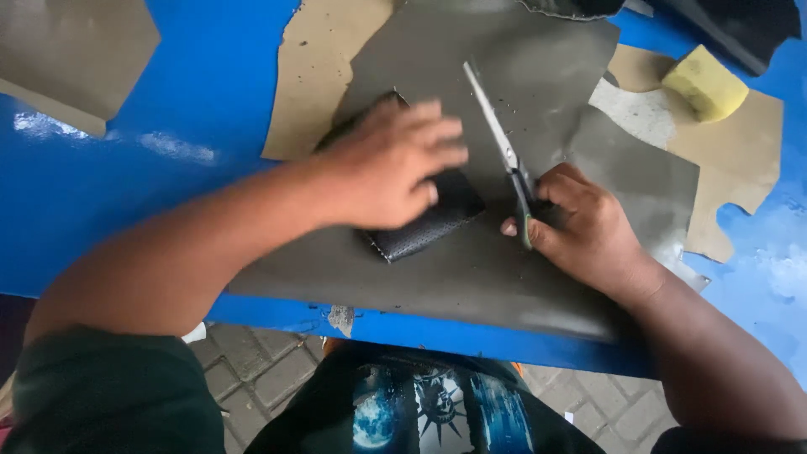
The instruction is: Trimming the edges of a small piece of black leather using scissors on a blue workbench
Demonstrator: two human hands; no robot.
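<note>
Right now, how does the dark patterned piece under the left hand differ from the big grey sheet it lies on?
The dark patterned piece is small, nearly black and dotted with a perforated texture; the grey sheet is large, olive-grey and smooth. The piece has straight cut edges, the sheet a ragged outline. The left hand presses the piece down, while the right hand holds the scissors over the sheet. Both lie flat on the blue table.

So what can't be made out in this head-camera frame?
- Black perforated piece: mostly covered by the left hand, which is motion-blurred.
- Scissors: handles hidden inside the right hand; blades look nearly closed, not certain.
- Grey leather sheet: top cut off by the frame edge.
- Dark material, top right: cut off, kind unclear.
</note>
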